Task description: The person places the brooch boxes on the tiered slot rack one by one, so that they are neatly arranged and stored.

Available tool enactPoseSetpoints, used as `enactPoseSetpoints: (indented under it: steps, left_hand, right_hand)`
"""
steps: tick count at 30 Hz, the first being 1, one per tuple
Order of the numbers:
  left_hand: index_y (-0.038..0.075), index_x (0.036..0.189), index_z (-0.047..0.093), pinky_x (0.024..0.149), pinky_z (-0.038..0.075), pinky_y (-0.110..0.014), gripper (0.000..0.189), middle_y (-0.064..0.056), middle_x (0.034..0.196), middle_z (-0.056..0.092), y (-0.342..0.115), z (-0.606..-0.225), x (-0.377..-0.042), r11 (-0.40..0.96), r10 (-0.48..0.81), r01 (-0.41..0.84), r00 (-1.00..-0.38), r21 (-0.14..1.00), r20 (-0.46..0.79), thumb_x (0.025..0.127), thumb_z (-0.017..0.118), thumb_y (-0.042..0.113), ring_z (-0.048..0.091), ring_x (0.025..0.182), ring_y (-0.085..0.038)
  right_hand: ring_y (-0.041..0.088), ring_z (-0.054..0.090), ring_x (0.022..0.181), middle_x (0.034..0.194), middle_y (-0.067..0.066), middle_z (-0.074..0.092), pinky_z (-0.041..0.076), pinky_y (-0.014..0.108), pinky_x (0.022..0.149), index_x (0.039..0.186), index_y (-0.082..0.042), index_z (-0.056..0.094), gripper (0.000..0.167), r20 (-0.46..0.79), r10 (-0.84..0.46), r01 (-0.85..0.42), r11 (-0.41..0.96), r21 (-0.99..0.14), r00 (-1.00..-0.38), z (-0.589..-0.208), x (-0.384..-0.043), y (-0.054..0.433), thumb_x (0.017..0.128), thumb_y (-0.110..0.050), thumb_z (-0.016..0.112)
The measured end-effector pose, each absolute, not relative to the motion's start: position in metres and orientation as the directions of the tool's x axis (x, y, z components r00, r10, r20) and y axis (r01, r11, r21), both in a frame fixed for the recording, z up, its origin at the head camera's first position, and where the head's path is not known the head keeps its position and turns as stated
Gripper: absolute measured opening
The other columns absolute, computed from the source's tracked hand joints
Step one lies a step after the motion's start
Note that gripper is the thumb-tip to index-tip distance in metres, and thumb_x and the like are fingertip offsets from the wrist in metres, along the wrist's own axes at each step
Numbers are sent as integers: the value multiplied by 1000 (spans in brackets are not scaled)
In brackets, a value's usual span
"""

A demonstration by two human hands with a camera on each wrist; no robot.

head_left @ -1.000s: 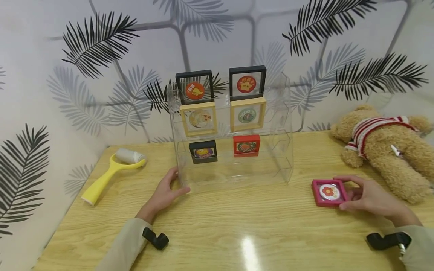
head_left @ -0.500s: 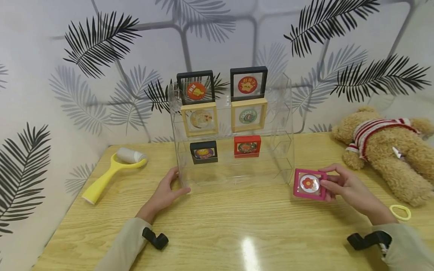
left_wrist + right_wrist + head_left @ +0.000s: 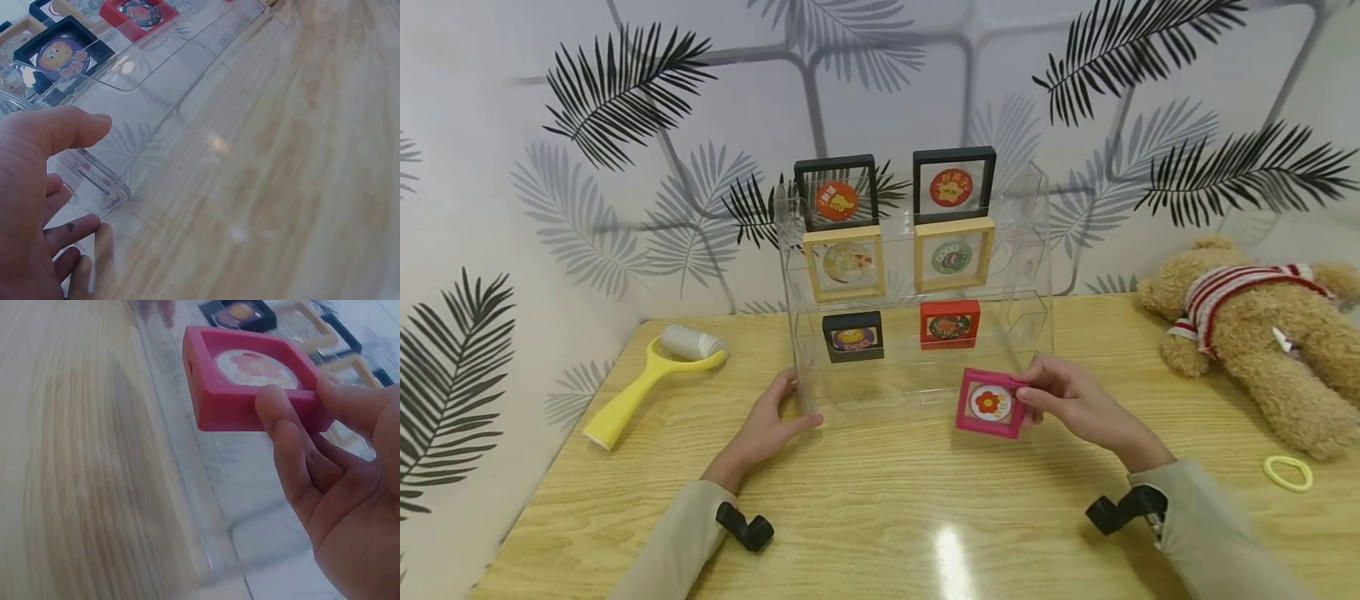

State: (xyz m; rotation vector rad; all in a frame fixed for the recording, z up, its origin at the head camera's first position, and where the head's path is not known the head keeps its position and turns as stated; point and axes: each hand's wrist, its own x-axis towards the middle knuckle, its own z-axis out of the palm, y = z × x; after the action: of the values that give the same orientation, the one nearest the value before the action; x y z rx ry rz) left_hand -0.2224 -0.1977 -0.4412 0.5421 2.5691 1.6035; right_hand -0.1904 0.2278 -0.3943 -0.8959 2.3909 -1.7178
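Observation:
A clear acrylic display rack (image 3: 880, 387) stands on the table with small square frames on its tiers. My left hand (image 3: 763, 433) rests at its lower left corner. In the left wrist view the thumb (image 3: 78, 128) lies before the rack and the loose fingers (image 3: 72, 231) are at its side. My right hand (image 3: 1078, 408) pinches a pink frame (image 3: 990, 403) by its right edge, holding it in front of the rack's lower right part. A badge with a red flower shows inside. Seen from the right wrist, thumb and fingers grip the frame's end.
On the tiers stand black frames (image 3: 853, 337), a red frame (image 3: 950, 325) and wooden-coloured frames (image 3: 952, 254). A yellow-handled lint roller (image 3: 647, 387) lies left. To the right are a teddy bear (image 3: 1262, 333) and a yellow ring (image 3: 1287, 473). A patterned wall backs the table (image 3: 865, 517).
My right hand has lifted the pink frame off the table beside the bear and carried it left to the rack. The yellow ring has come into sight. The left hand stays put.

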Motion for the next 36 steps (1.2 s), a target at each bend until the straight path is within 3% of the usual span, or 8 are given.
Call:
enactPoseSetpoints:
  steps: [7, 13, 17, 26, 36]
  left_hand:
    - [8, 145, 36, 112, 26, -56, 72, -19, 147, 41, -198, -444, -225, 397, 331, 274, -933, 876, 142, 85, 74, 14, 37, 136, -39]
    - [6, 145, 35, 112, 25, -57, 72, -19, 147, 40, -199, -444, -226, 397, 333, 270, -933, 877, 136, 85, 73, 14, 36, 137, -39]
    - [5, 145, 35, 113, 25, -57, 72, -20, 148, 40, -198, -443, -226, 407, 332, 265, -934, 874, 129, 85, 73, 14, 35, 137, -40]
    - [3, 145, 34, 113, 24, -56, 73, -22, 148, 39, -194, -441, -226, 412, 320, 252, -940, 875, 120, 84, 73, 9, 34, 138, -41]
    - [3, 145, 34, 114, 24, -56, 72, -23, 148, 38, -197, -444, -226, 435, 303, 230, -948, 870, 99, 84, 72, 8, 33, 138, -42]
  right_hand:
    - [22, 63, 63, 84, 16, 65, 55, 34, 57, 99, 3, 58, 6, 332, -487, -489, 236, -840, -807, -397, -206, 176, 94, 0, 58]
    - [29, 61, 68, 90, 13, 66, 55, 34, 60, 108, -4, 53, 14, 348, -490, -525, 288, -801, -800, -392, -215, 132, 95, -5, 58]
    - [31, 64, 75, 97, 12, 66, 54, 28, 64, 114, -5, 53, 20, 381, -484, -572, 347, -743, -788, -389, -218, 106, 95, -7, 59]
    - [16, 63, 77, 107, 8, 67, 50, 22, 65, 122, -10, 57, 27, 370, -586, -674, 468, -571, -721, -400, -219, 77, 95, -8, 59]
    - [24, 66, 87, 128, 14, 59, 55, 29, 75, 133, -9, 55, 43, 360, -600, -654, 391, -647, -714, -405, -216, 84, 93, 4, 57]
